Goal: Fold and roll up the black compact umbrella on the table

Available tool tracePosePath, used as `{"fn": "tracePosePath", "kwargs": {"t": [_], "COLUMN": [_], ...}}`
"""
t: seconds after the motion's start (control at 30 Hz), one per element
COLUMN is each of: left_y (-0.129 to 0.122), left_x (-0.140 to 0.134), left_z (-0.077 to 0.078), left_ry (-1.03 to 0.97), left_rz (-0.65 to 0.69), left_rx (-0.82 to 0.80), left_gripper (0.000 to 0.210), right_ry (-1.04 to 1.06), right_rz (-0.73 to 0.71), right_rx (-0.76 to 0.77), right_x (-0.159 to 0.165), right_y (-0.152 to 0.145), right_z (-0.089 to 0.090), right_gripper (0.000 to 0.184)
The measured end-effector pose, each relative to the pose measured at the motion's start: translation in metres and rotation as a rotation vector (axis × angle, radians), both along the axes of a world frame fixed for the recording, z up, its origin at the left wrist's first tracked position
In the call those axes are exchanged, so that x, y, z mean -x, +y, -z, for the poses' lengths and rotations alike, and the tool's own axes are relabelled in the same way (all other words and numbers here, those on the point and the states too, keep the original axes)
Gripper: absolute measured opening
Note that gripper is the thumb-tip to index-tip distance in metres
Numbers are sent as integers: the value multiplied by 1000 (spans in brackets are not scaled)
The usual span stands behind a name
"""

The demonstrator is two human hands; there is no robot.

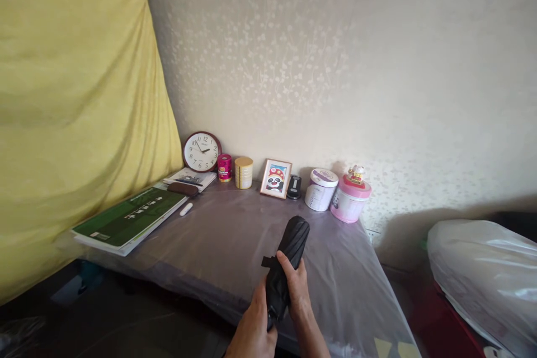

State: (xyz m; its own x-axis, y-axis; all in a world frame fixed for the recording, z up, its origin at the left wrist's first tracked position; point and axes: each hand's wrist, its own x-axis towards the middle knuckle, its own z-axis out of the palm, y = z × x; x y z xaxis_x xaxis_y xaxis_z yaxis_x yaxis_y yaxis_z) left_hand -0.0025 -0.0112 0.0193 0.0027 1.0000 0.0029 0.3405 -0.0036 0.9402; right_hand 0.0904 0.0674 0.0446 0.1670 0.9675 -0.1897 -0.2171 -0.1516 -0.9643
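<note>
A folded black umbrella (294, 238) is held at a slant above the near part of the table, its rounded end pointing away from me. My left hand (255, 324) is closed round its lower end, close to the handle, which is mostly hidden by the fingers. Higher up, my right hand (297, 285) wraps the folded cloth from the right, with the thumb lying across it. A short black strap end sticks out to the left of the umbrella, near the right thumb.
Along the wall stand a round clock (202, 151), a pink tin (224, 168), a yellow tin (244, 173), a framed panda picture (276, 179) and two tubs (321, 190). A green book (130, 218) lies left on the grey covered table (201, 257). A plastic-covered pile (482, 268) stands right.
</note>
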Motion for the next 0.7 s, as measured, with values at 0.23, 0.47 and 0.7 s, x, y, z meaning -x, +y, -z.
{"fn": "tracePosePath", "kwargs": {"t": [0.23, 0.47, 0.7], "left_y": [-2, -2, 1], "left_x": [7, -4, 6], "left_z": [-38, -3, -6], "left_ry": [-522, -80, -21], "left_rz": [304, 92, 93], "left_rx": [386, 108, 32], "left_gripper": [92, 91, 96], "right_ry": [168, -35, 11], "right_rz": [-71, -42, -37], "right_rx": [64, -2, 45], "right_x": [-7, -6, -4], "right_y": [-1, 0, 0], "right_z": [4, 7, 12], "right_gripper": [55, 53, 54]}}
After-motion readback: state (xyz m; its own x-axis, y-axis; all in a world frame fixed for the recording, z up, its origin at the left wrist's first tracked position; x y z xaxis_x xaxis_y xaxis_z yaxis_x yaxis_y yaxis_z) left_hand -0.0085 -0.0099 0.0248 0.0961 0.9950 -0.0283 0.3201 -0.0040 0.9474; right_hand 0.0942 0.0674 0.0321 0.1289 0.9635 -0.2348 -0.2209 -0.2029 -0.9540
